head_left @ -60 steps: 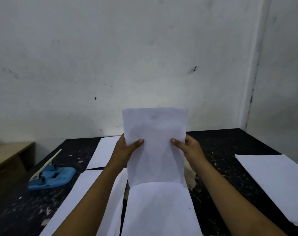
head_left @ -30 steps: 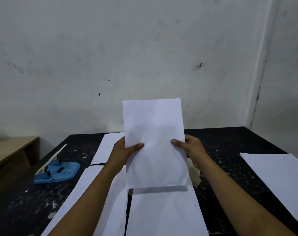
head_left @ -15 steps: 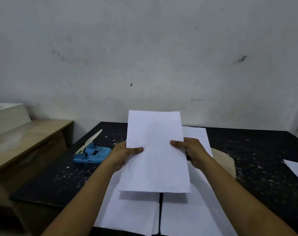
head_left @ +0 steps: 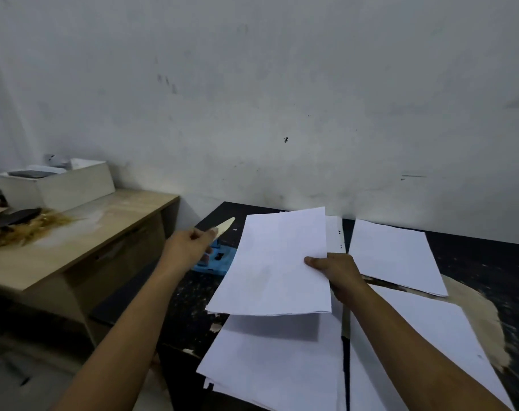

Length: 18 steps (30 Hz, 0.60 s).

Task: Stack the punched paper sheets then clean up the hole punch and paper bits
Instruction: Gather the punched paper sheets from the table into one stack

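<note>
My right hand (head_left: 335, 269) pinches the right edge of a small stack of white sheets (head_left: 276, 265), held above the black table (head_left: 489, 262). My left hand (head_left: 190, 247) has left the stack and reaches over the blue hole punch (head_left: 215, 261), its fingers at the cream lever (head_left: 224, 228); whether they grip it I cannot tell. More white sheets lie flat: a pile below the held stack (head_left: 276, 360), one with punched holes (head_left: 337, 235) behind it, one at the far right (head_left: 394, 256) and one near right (head_left: 424, 345). Paper bits (head_left: 193, 295) speckle the table's left part.
A light wooden desk (head_left: 83, 232) stands lower at the left, carrying a beige box (head_left: 71, 185) and a heap of dry brown stuff (head_left: 24, 229). A grey wall closes the back. A gap separates desk and table.
My left hand let go of the held stack and moved left to the hole punch. The right hand alone now holds the sheets. The view swung left, showing the wooden desk.
</note>
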{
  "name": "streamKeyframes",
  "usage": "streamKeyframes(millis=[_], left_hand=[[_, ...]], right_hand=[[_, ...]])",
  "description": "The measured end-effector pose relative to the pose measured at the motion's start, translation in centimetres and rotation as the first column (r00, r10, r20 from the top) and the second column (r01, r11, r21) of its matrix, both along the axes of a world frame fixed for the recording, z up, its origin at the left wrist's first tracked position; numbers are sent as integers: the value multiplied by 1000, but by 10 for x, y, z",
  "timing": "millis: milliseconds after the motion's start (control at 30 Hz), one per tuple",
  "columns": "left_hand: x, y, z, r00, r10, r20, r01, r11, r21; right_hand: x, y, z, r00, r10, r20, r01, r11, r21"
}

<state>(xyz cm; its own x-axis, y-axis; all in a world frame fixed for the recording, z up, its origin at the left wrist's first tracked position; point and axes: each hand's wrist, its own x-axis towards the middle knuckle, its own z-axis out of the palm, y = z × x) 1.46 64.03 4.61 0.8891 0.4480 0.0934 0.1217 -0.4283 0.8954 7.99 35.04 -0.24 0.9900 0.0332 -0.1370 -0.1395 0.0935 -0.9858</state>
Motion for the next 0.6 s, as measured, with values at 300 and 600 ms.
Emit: streamKeyframes(millis=[300,600], left_hand=[[31,21,5,998,-57,-13,58,964,258],[47,24,-1,996,-61,-70,80,943,322]], right_hand=[[30,62,-31,994,4,-107,-11,998,-63],[49,101,-40,991,4,-130,-20,992,-121]])
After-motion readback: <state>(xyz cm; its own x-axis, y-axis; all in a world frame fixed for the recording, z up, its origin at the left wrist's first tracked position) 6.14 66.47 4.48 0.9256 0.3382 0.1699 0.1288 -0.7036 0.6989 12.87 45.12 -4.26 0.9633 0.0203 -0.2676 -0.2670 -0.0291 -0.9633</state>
